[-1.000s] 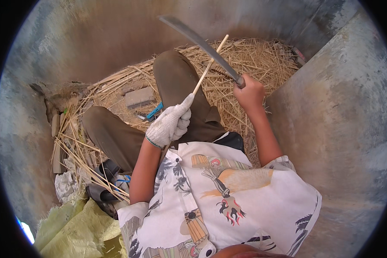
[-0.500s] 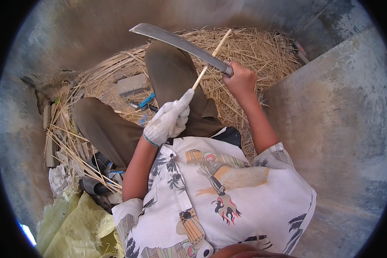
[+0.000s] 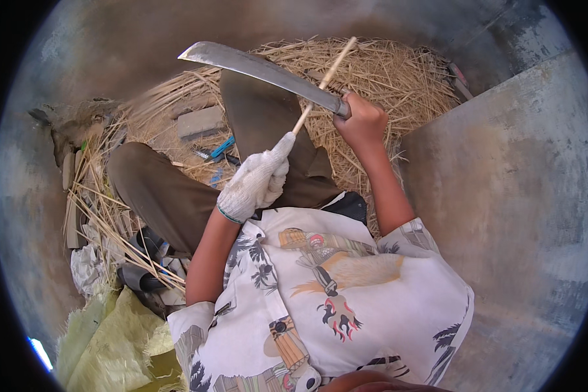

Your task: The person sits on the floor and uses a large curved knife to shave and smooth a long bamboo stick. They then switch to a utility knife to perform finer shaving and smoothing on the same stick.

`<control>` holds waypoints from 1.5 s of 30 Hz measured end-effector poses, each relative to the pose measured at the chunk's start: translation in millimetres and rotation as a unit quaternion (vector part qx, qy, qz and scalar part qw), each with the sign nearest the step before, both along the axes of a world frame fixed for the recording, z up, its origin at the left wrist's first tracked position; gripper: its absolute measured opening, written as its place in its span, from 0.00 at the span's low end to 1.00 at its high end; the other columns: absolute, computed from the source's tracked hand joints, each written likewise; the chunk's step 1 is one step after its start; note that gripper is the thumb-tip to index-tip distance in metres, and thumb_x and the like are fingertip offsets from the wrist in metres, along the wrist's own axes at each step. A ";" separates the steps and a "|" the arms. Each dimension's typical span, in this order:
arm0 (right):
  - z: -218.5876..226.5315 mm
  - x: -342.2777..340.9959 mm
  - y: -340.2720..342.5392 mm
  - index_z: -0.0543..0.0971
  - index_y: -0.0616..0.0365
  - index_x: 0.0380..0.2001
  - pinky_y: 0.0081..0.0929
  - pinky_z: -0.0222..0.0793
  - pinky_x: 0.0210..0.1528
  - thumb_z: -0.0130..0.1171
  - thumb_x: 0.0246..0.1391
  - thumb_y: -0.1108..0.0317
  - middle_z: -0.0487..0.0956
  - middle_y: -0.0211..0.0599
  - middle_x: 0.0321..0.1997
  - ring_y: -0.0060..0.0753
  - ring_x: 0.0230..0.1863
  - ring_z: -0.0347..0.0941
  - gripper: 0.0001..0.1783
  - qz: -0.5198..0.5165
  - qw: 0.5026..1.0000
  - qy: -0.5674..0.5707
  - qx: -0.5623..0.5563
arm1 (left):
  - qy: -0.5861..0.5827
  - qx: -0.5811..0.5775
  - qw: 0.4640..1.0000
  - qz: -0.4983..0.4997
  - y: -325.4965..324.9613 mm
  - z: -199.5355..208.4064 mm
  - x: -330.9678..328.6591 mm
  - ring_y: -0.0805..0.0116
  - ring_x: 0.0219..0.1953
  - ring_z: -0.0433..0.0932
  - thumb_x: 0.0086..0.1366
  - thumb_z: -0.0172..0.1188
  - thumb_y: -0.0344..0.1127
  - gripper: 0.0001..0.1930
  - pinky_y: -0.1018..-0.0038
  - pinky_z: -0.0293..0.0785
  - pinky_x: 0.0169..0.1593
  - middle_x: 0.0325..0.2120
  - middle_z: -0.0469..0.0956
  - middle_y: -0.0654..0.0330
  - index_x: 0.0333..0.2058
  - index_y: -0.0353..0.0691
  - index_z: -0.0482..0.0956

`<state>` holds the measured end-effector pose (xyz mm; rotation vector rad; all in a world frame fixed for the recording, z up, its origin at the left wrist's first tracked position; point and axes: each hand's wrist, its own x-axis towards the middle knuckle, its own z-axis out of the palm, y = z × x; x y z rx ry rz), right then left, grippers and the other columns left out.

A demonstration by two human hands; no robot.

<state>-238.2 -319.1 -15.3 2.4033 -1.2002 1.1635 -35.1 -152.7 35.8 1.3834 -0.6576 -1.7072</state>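
Observation:
My left hand (image 3: 258, 179), in a white knitted glove, is closed round the lower end of a thin pale stick (image 3: 338, 62), which looks like split bamboo. The stick slants up and to the right, away from me. My bare right hand (image 3: 364, 124) grips the handle of a machete (image 3: 248, 64), its long curved blade reaching left. Near the handle the blade crosses the stick and seems to lie against it. Part of the stick is hidden behind the blade.
Pale shavings and strips (image 3: 398, 85) cover the ground beyond my knees. A grey brick (image 3: 200, 123) and a blue-handled tool (image 3: 223, 147) lie between my legs. Stained walls (image 3: 503, 196) curve close around me. A yellowish woven sack (image 3: 121, 346) is at the lower left.
The machete has shifted slightly left and toward me along the stick, its blade turned to show more of its flat side. My gloved left hand has hardly moved.

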 end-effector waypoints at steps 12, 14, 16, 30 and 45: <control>0.3 -10.0 4.6 0.80 0.52 0.28 0.39 0.74 0.27 0.70 0.38 0.67 0.82 0.36 0.23 0.42 0.23 0.81 0.11 -0.086 0.994 0.017 0.058 | -0.039 0.017 0.999 -0.017 0.3 2.8 -4.4 0.82 0.10 0.53 0.70 0.58 0.63 0.31 0.79 0.46 0.15 0.11 0.55 0.74 0.15 0.51 0.61; 0.5 -8.3 12.5 0.80 0.52 0.27 0.39 0.74 0.28 0.69 0.38 0.67 0.82 0.36 0.22 0.42 0.23 0.81 0.10 -0.076 0.996 -0.018 0.032 | -0.042 0.027 0.998 -0.024 4.0 1.8 -2.7 0.81 0.10 0.52 0.70 0.58 0.63 0.31 0.79 0.46 0.15 0.11 0.54 0.73 0.15 0.51 0.61; 6.8 -6.2 21.1 0.80 0.51 0.27 0.39 0.73 0.28 0.70 0.38 0.67 0.82 0.36 0.23 0.42 0.23 0.80 0.10 -0.032 0.998 -0.044 -0.001 | -0.054 0.023 0.998 -0.004 4.4 7.0 -6.2 0.81 0.10 0.51 0.70 0.57 0.64 0.32 0.79 0.45 0.15 0.11 0.53 0.74 0.14 0.52 0.58; 15.7 -7.5 33.9 0.77 0.53 0.23 0.36 0.71 0.25 0.66 0.50 0.67 0.77 0.40 0.18 0.45 0.19 0.77 0.08 0.012 0.999 -0.040 -0.032 | -0.014 0.010 1.000 0.014 7.6 -3.6 -7.7 0.82 0.11 0.48 0.72 0.55 0.62 0.31 0.79 0.42 0.15 0.12 0.50 0.75 0.15 0.54 0.55; 8.0 -23.6 44.7 0.77 0.55 0.22 0.36 0.71 0.24 0.69 0.44 0.70 0.78 0.36 0.18 0.41 0.19 0.77 0.08 0.003 0.996 -0.083 -0.012 | 0.012 0.034 0.999 -0.025 8.5 -7.5 -4.8 0.81 0.11 0.52 0.71 0.56 0.63 0.33 0.78 0.46 0.17 0.11 0.54 0.73 0.13 0.51 0.59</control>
